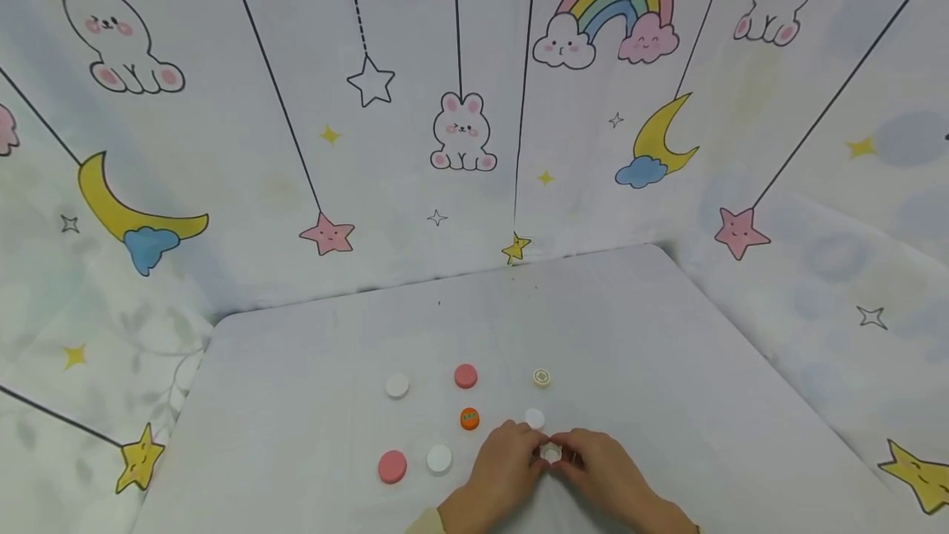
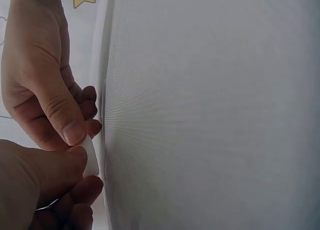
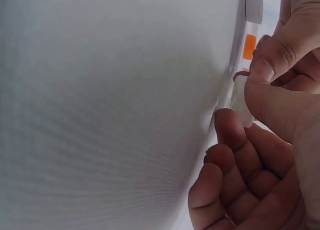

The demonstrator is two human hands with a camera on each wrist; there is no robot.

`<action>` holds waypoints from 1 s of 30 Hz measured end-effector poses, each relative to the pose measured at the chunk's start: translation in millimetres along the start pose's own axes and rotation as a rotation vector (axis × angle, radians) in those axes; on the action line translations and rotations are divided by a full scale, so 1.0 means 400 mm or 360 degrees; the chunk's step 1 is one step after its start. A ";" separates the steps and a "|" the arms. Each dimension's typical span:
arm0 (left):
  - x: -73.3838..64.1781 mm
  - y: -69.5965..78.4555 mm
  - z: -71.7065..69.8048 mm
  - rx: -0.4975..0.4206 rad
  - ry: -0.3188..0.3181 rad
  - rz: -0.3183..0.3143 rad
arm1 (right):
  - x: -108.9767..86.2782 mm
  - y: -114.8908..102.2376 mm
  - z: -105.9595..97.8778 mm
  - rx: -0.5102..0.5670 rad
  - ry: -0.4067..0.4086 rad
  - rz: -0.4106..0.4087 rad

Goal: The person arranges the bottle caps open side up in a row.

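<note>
- the work looks midway: a white cap is in both hands and not yet let go of, so by my reading this piece is unfinished.
- seven other caps lie apart on the surface, none of them gripped: at the far side an outer white cap, a far red cap and a patterned cream cap; nearer, an orange cap, a near red cap and a middle white cap; a small white cap sits just beyond the fingers.
- whether those seven are finished with or waiting cannot be told from how they lie.
- the left hand pinches the held cap from its left side, thumb and a fingertip on it, the gap between them only as wide as the piece.
- the right hand pinches the same cap from the right, thumb against one face in the right wrist view, its other fingers loosely bent.
- the held cap is at the near side of the surface, between the fingertips; whether it touches the cloth below is unclear.
</note>
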State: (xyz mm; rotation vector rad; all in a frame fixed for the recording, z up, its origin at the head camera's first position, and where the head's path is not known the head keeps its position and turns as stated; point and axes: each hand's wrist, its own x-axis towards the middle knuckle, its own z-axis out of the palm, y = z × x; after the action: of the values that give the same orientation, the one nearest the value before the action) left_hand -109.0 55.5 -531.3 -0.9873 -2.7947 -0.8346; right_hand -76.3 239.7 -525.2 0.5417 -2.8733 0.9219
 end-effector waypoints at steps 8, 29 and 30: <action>0.000 0.003 -0.005 0.0034 0.0024 0.0023 | 0.005 0.001 0.001 0.0020 -0.0046 0.0046; -0.003 -0.007 -0.007 -0.0057 0.0080 -0.0127 | 0.011 -0.015 -0.015 -0.0094 -0.0106 0.0144; -0.001 -0.010 -0.010 -0.0064 0.0105 -0.0136 | 0.015 -0.016 -0.019 -0.0111 -0.0087 0.0153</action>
State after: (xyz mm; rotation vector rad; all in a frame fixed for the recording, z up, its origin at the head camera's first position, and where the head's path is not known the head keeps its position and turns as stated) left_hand -111.5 50.3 -529.9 -0.8344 -2.7917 -0.9198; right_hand -79.9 237.2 -514.5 0.4330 -2.9912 0.8281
